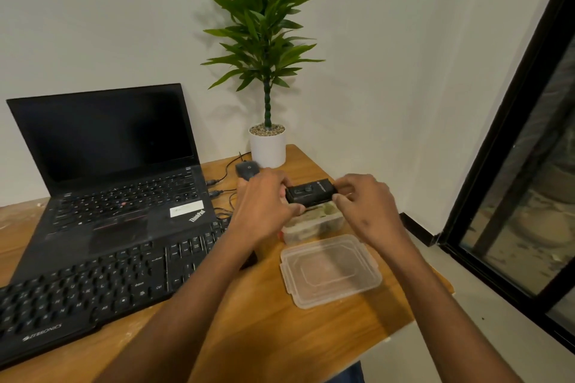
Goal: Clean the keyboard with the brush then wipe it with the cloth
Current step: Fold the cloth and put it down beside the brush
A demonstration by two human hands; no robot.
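both forearms reach up from the bottom edge of the frame and meet right of centre, over a wooden desk [249, 320]. left hand [264, 205] curls its fingers round the left end of a small black case [311, 194]; right hand [367, 205] pinches the right end between thumb and fingertips. case is held level just above an open clear container [314, 225], its long axis running left to right across the frame, top face with the buttons tipped toward the wearer. my guess: this is the cleaning kit, lifted out of the box, gripped at both ends so it can be pulled apart or opened. cannot tell whether a brush or cloth is inside.

container lid [329, 270] lies flat, just nearer the camera than the box, set aside out of the way.

keyboard [93, 289], the thing to be cleaned, sits lower left, long axis slanting from the bottom left corner up toward centre, keys facing up, not touched by either hand. its right end lies close under the left forearm.

laptop [109, 165] open behind it, screen dark. mouse [247, 170] and white pot with a plant [267, 146] at the far edge of the desk.

brushing not yet begun, by the look of it.
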